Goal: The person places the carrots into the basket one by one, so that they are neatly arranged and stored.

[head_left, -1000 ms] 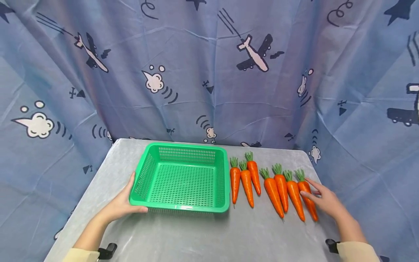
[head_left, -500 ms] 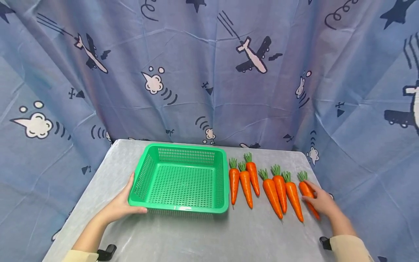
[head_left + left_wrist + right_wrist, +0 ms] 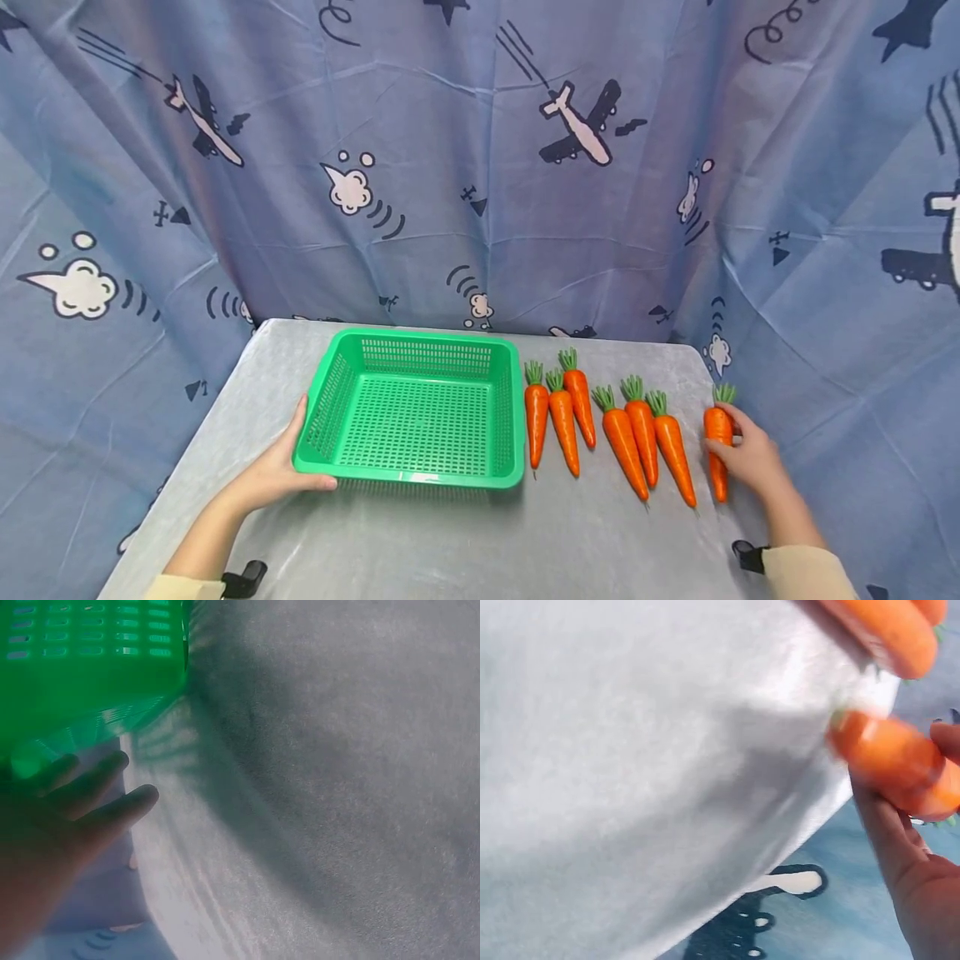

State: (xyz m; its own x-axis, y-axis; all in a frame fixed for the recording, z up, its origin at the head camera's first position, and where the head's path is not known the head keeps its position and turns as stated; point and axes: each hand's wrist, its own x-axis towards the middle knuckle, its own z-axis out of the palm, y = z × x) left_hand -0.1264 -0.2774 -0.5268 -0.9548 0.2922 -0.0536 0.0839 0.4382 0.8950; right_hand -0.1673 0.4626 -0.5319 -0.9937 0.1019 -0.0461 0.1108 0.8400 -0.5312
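You have the green rectangular plastic mesh basket (image 3: 420, 477) on the pale grey cloth-like tabletop (image 3: 465, 550), and your left hand (image 3: 279, 468) lies at the basket's front left corner, fingers straight along its left side and thumb at its front wall, touching to steady it rather than clenched. Your right hand (image 3: 752, 457), well to the right of the basket, grasps a glossy orange tapered carrot with a green tuft of stalks (image 3: 717, 427), thumb on one side and fingers on the other, tuft pointing away from you. Between the basket and that carrot lie six more like it: a trio of orange carrots (image 3: 563, 425) just beside the basket's right wall, then a second trio of orange carrots (image 3: 642, 437) farther right of it. The step in hand looks like handling the carrot farthest from the basket; whether it is clear of the tabletop, you cannot be sure, though its shadow hints so. The next move probably calls for a firm pinch and a course that clears the second trio, with the basket steadied.
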